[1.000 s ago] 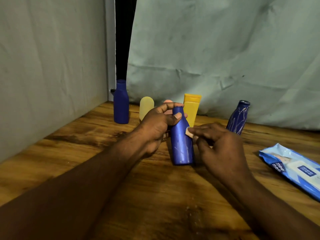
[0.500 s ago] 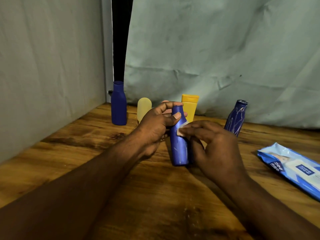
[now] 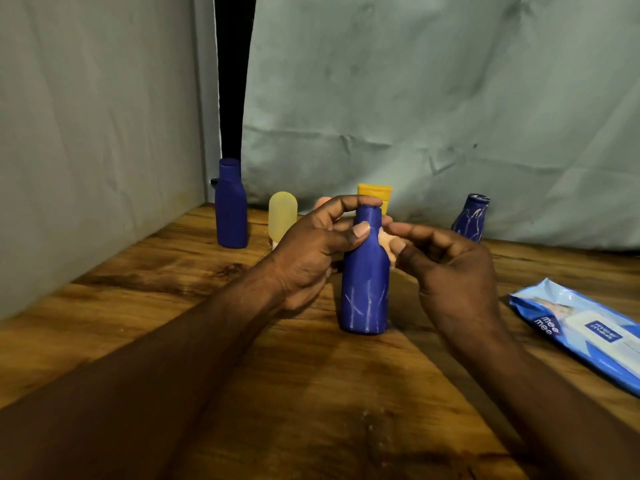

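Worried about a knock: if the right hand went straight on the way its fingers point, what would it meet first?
Probably the blue bottle, at its shoulder: the right hand points left at it, pinching a small pale piece that seems to touch it.

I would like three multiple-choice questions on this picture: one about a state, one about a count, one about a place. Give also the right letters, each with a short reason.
1. The middle blue bottle is: A. lying down B. upright, gripped at its neck C. upside down
2. How many blue bottles stand on the table? A. two B. three C. five
3. Where is the wipes pack? A. flat at the table's right B. leaning on the wall C. on a bottle

1 B: it stands while the left hand grips its neck; the right hand pinches a small pale piece at its shoulder.
2 B: the middle one, the back-left bottle, the back-right bottle.
3 A: it lies flat near the right edge.
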